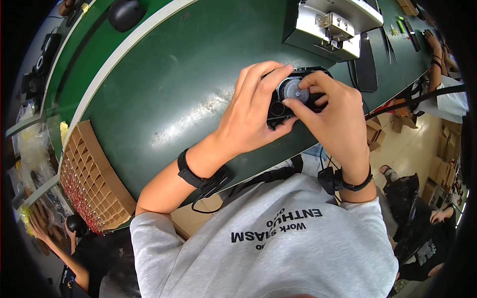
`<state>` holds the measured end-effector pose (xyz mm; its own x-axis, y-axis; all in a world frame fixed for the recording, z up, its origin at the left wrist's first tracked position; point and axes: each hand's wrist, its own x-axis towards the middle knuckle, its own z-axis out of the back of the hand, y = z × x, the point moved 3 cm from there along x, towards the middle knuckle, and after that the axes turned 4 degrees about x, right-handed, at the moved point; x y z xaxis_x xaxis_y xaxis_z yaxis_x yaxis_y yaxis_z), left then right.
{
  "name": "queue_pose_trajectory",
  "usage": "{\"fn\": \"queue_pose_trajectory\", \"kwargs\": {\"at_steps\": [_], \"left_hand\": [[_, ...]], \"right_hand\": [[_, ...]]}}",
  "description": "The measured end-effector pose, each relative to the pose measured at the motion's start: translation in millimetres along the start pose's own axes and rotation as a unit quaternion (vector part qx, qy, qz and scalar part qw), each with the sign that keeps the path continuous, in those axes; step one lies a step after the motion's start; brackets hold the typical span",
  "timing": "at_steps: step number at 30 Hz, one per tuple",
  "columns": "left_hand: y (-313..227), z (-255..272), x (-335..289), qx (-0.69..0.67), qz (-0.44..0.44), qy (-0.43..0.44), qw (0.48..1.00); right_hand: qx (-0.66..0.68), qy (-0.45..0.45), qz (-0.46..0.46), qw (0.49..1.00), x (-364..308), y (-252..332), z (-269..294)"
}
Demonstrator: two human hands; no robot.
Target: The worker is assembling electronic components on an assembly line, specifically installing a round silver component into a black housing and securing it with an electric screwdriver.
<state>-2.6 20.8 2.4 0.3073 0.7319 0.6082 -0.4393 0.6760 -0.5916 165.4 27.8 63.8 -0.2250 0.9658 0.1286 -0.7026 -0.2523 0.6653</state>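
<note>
Along our dark-green desk (164, 89): one brown cardboard divider tray (102, 154); our left hand (248, 111) gripping one black plastic housing (275, 110) near the edge; our black-lettered grey shirt (308, 253) below; our right hand (343, 109) pinching the housing's one round translucent disc (295, 91); one silver metal box (308, 30).

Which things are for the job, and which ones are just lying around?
Seem to be for the job:
- black housing, in the left hand
- round greyish disc, at the right hand

Seem just lying around:
- cardboard divider
- black rounded object
</note>
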Motion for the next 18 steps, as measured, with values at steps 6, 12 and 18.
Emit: {"fn": "queue_pose_trajectory", "kwargs": {"at_steps": [6,12,18], "left_hand": [[1.0,-0.2,-0.2,-0.004,0.006,-0.002,1.0],[1.4,-1.1,1.4,0.0,0.002,-0.008,1.0],[-0.3,0.6,1.3,-0.022,0.019,-0.006,1.0]], "right_hand": [[0.029,0.005,-0.006,1.0,4.7,-9.0,-5.2],[0.036,-0.012,-0.001,0.999,5.1,-11.1,-6.3],[0.036,-0.005,-0.024,0.999,4.0,-9.5,-6.7]]}}
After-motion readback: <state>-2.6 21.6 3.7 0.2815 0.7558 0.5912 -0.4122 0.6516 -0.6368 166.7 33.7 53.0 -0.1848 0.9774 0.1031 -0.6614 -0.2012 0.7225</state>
